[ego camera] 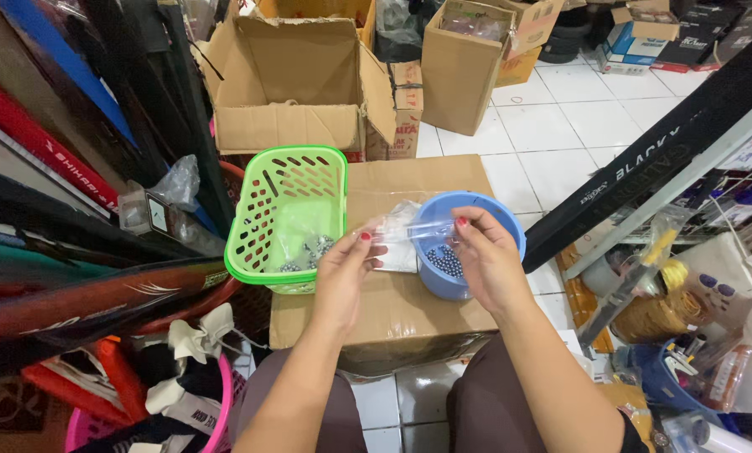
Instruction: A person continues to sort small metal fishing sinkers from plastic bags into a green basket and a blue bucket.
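My left hand [343, 267] and my right hand [482, 256] hold a small clear plastic bag [405, 228] between them, each pinching one end. The bag hangs over the left rim of a blue round bowl [497, 214] that contains small dark metal balls [441, 262]. To the left stands a green perforated basket [285, 210] with several filled clear packets [309, 247] in it. Both containers rest on a closed cardboard box [397, 315] in front of my knees.
Open cardboard boxes [296, 80] stand behind on the white tiled floor. Long rod-like packages [66, 285] are stacked at the left, and a black long tube [653, 159] leans at the right. A pink basket [145, 411] sits at the lower left. Clutter fills the lower right.
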